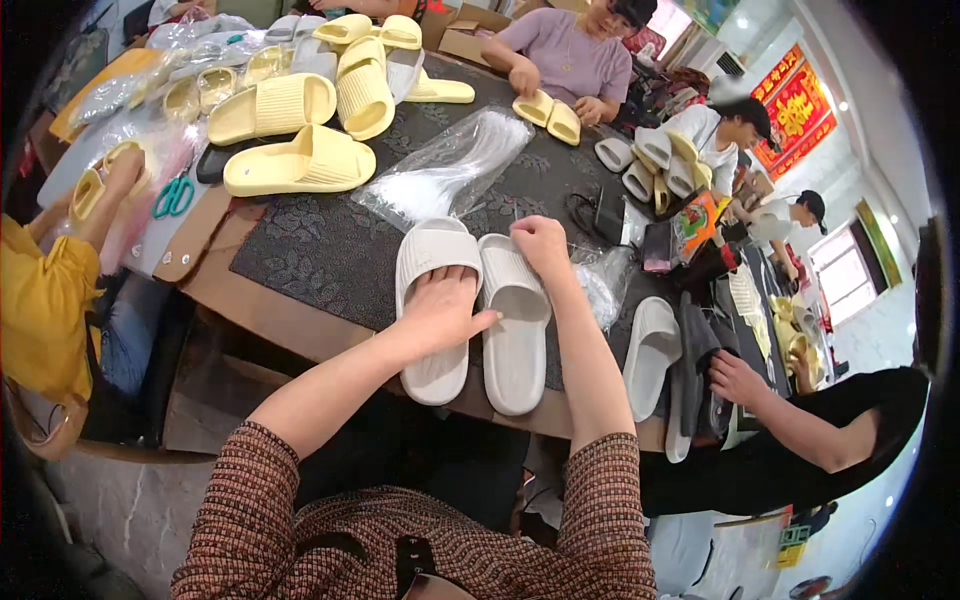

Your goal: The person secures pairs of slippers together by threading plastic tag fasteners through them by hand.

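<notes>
Two pale grey-white slide slippers lie side by side in front of me at the table's near edge, toes pointing away. My left hand point(447, 303) reaches into the left slipper point(435, 372), its fingertips under the strap and its thumb stretched toward the other shoe. The fingers I can see lie flat on the footbed. Over the toe of the right slipper point(516, 365), my right hand point(540, 243) is closed in a pinch; what it holds, if anything, is hidden. Beyond the slippers lies a clear plastic bag point(450, 165) of thin white strips.
Yellow slippers point(300, 165) are heaped at the far left, near teal scissors point(173, 197). A grey-white slipper point(652, 350) lies to my right, beside a co-worker's hand point(737, 380) on dark slippers. Across the table, another person handles yellow slippers point(547, 115). A dark patterned cloth point(300, 245) covers the table.
</notes>
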The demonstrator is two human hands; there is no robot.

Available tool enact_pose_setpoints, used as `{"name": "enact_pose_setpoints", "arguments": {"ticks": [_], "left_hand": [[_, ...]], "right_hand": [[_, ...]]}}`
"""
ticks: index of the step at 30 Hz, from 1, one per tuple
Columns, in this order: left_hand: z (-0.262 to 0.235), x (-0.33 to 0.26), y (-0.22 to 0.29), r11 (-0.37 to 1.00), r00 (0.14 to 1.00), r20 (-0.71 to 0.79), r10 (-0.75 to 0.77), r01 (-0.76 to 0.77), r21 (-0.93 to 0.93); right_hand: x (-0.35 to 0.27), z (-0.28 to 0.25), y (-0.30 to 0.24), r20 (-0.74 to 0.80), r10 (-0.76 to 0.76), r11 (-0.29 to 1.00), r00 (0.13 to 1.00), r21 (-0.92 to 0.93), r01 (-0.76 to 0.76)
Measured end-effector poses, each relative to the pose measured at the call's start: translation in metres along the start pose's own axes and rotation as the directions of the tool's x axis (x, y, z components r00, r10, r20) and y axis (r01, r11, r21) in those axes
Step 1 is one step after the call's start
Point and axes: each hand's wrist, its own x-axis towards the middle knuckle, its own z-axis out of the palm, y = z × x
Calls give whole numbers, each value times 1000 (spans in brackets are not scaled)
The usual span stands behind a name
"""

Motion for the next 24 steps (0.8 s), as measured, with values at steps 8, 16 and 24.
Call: {"name": "enact_pose_setpoints", "arguments": {"ticks": [8,16,24], "left_hand": [[3,3,-4,1000,1000,-3,-16,16,-1],[3,-1,-2,998,995,-93,20,-26,-63],[-20,1,14,824,795,-586,157,-432,-367]], "right_hand": [[32,36,-71,317,30,998,948,-55,-13],[35,23,-41,10,29,998,1000,46,-30],[-29,-17,-33,28,280,571,960,799,-190]]}}
